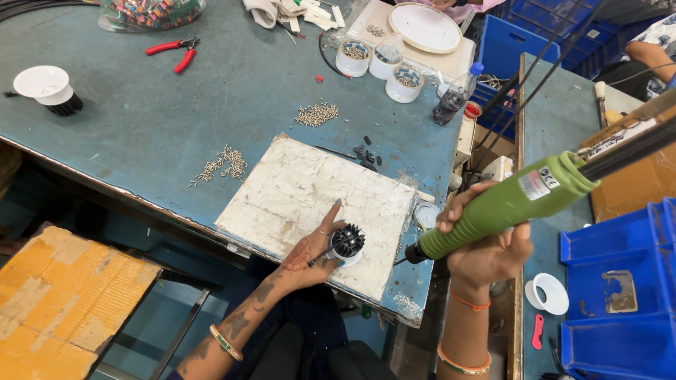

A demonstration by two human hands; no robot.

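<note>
One view, from the head camera. My left hand (310,253) pins a black finned part (348,243) on its white base against the white board (296,190), fingers curled round it, index finger raised; I judge this steadies it, fins up. My right hand (486,246) is closed round the green driver (507,204). Its long axis runs from upper right down to lower left, bit pointing toward the part, just short of it. Loose screws (316,113) lie well apart on the table (141,127).
</note>
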